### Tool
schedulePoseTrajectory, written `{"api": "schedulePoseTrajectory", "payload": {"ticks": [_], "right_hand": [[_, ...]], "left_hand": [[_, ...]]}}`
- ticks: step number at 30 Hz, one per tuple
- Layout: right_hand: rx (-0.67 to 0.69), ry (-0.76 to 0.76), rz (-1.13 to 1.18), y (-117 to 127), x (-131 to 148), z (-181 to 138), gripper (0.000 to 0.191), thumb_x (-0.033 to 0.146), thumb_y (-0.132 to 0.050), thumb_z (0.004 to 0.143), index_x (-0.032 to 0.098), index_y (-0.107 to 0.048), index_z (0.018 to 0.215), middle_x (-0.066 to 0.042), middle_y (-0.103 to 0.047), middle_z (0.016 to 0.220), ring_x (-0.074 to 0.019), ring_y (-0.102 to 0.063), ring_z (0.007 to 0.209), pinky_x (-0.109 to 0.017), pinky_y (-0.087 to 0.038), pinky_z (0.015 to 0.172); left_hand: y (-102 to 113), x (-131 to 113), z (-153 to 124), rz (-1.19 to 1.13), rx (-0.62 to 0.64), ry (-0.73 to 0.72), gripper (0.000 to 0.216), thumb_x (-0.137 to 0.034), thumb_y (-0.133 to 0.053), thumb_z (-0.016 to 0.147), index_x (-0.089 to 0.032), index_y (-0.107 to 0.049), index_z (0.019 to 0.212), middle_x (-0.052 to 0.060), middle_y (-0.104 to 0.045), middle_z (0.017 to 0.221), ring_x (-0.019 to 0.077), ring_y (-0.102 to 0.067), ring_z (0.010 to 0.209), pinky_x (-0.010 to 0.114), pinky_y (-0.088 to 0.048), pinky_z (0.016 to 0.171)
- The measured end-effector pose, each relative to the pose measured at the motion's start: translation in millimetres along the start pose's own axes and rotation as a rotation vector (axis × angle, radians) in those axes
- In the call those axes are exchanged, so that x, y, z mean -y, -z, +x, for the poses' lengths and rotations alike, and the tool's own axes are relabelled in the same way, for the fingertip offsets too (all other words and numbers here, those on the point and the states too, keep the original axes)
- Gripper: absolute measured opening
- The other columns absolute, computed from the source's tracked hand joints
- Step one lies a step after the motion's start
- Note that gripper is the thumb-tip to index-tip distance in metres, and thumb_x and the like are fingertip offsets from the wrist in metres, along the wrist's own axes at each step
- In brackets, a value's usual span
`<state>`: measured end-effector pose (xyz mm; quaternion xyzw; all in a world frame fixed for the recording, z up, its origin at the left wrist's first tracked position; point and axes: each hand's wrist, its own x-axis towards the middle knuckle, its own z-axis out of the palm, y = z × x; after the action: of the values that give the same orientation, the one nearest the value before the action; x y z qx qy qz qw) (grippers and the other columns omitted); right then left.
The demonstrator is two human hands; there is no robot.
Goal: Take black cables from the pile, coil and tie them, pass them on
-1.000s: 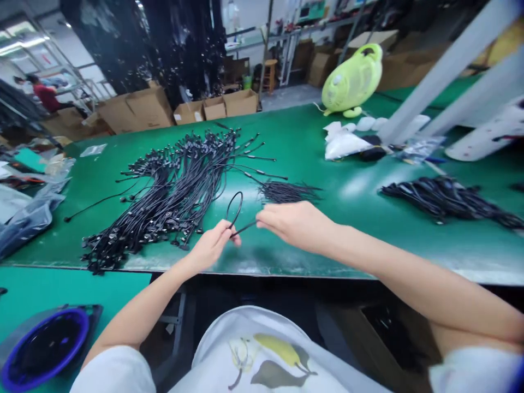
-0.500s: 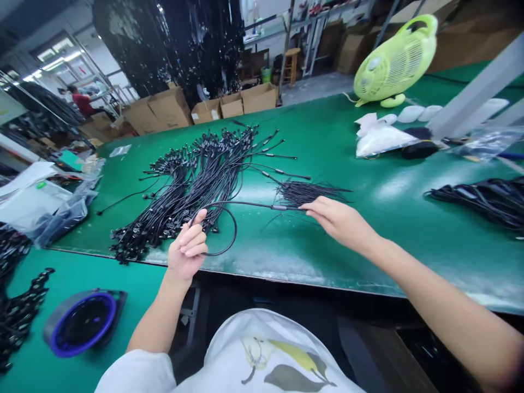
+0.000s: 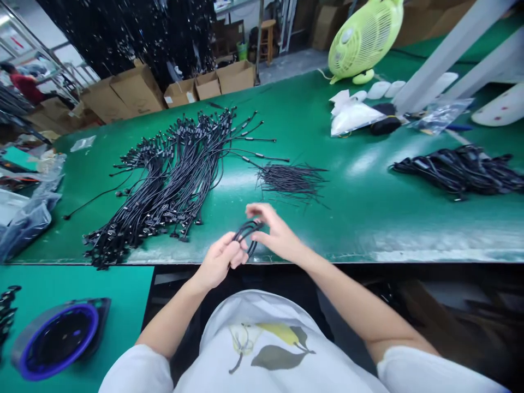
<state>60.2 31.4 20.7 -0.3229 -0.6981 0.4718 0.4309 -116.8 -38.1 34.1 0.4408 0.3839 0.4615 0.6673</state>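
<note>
A black cable (image 3: pixel 244 229), wound into small loops, is gripped by my left hand (image 3: pixel 223 256) just above the front edge of the green table. My right hand (image 3: pixel 276 232) curls around the far side of the same loops, its thumb and fingers on the cable. The cable's ends are hidden in the hands. Beyond the hands lies a bunch of thin black ties (image 3: pixel 290 179). Left of them spreads a big heap of black cables (image 3: pixel 180 174) with small connectors at both ends.
A bundle of coiled black cables (image 3: pixel 458 169) lies on the right. Behind it are a white plastic bag (image 3: pixel 354 117), a grey post (image 3: pixel 446 57) and a green fan (image 3: pixel 364 41). A purple-rimmed round container (image 3: pixel 59 341) sits lower left. Cardboard boxes (image 3: pixel 235 76) stand past the far edge.
The cable, stretched between my hands before, is now gathered into loops. My right hand has come in beside my left, and the view has shifted to the right.
</note>
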Motion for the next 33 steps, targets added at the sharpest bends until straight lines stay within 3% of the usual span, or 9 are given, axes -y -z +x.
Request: {"api": "schedulePoseTrajectory", "payload": {"ticks": [3, 6, 10, 13, 20, 24, 28, 30, 33], "right_hand": [[-0.137, -0.286, 0.372, -29, -16, -8, 0.044, 0.060, -0.048, 0.090, 0.018, -0.053, 0.079, 0.005, -0.039, 0.058, -0.0083, -0.037, 0.051, -0.021, -0.032, 0.049], [-0.267, -0.424, 0.629, -42, -17, -12, 0.047, 0.062, -0.055, 0.085, 0.018, -0.049, 0.071, 0.009, -0.022, 0.055, -0.0050, -0.017, 0.046, -0.020, -0.016, 0.043], [-0.068, -0.514, 0.957, -39, -13, -18, 0.045, 0.059, -0.067, 0.078, 0.018, -0.049, 0.080, 0.006, -0.038, 0.067, -0.0050, -0.029, 0.052, -0.018, -0.024, 0.045], [0.041, -0.477, 0.878, -37, -18, -31, 0.045, 0.060, -0.060, 0.083, 0.017, -0.047, 0.078, 0.001, -0.047, 0.081, -0.0086, -0.045, 0.069, -0.022, -0.039, 0.063], [0.028, -0.318, 0.071, -22, -25, -46, 0.039, 0.048, -0.049, 0.091, 0.018, -0.046, 0.067, 0.002, -0.044, 0.068, -0.0112, -0.043, 0.066, -0.025, -0.035, 0.064], [-0.002, -0.372, 0.297, -23, -12, -47, 0.044, 0.053, -0.038, 0.096, 0.020, -0.040, 0.068, 0.005, -0.039, 0.059, -0.0088, -0.038, 0.052, -0.023, -0.036, 0.053], [-0.101, -0.209, 0.316, -37, -2, -51, 0.045, 0.059, -0.046, 0.091, 0.017, -0.055, 0.079, -0.006, -0.055, 0.095, -0.0126, -0.055, 0.079, -0.024, -0.048, 0.066], [-0.005, -0.294, 0.443, -42, 0, -54, 0.046, 0.063, -0.048, 0.089, 0.018, -0.059, 0.093, -0.009, -0.058, 0.105, -0.0136, -0.059, 0.080, -0.024, -0.050, 0.061], [0.176, -0.579, 0.720, -46, 0, -59, 0.055, 0.071, -0.046, 0.086, 0.017, -0.057, 0.092, -0.004, -0.062, 0.081, -0.0093, -0.054, 0.050, -0.020, -0.040, 0.038]], "left_hand": [[-9, 12, 5, -0.129, -0.094, 0.029, 0.037, -0.051, -0.062, 0.086, -0.015, -0.057, 0.075, -0.001, -0.051, 0.065, 0.0112, -0.046, 0.059, 0.029, -0.043, 0.072], [-18, 25, 5, -0.152, -0.148, 0.080, 0.050, -0.059, -0.056, 0.087, -0.015, -0.055, 0.065, 0.002, -0.052, 0.066, 0.0133, -0.049, 0.064, 0.032, -0.044, 0.078], [-17, 28, 1, -0.334, -0.248, 0.107, 0.050, -0.056, -0.057, 0.088, -0.017, -0.042, 0.059, -0.006, -0.035, 0.054, 0.0091, -0.035, 0.050, 0.027, -0.042, 0.063], [-9, 24, -4, -0.380, -0.219, 0.201, 0.049, -0.052, -0.059, 0.088, -0.017, -0.041, 0.059, -0.006, -0.033, 0.054, 0.0081, -0.030, 0.048, 0.024, -0.038, 0.056], [-13, 35, -21, -0.282, -0.115, 0.260, 0.047, -0.055, -0.058, 0.088, -0.016, -0.047, 0.063, -0.003, -0.043, 0.062, 0.0107, -0.046, 0.058, 0.029, -0.043, 0.069], [-25, 55, -29, -0.237, -0.117, 0.307, 0.047, -0.058, -0.052, 0.090, -0.018, -0.045, 0.066, -0.003, -0.042, 0.062, 0.0134, -0.050, 0.063, 0.033, -0.044, 0.076], [-23, 65, -35, -0.053, -0.042, 0.294, 0.049, -0.064, -0.047, 0.089, -0.018, -0.049, 0.073, -0.003, -0.042, 0.060, 0.0123, -0.044, 0.057, 0.031, -0.041, 0.068], [-16, 64, -37, 0.124, 0.050, 0.306, 0.052, -0.065, -0.043, 0.090, -0.017, -0.049, 0.071, 0.000, -0.047, 0.063, 0.0140, -0.046, 0.061, 0.031, -0.040, 0.068], [-4, 61, -36, 0.365, 0.179, 0.338, 0.054, -0.063, -0.042, 0.091, -0.016, -0.054, 0.069, 0.004, -0.054, 0.070, 0.0172, -0.051, 0.071, 0.033, -0.041, 0.074]]}}
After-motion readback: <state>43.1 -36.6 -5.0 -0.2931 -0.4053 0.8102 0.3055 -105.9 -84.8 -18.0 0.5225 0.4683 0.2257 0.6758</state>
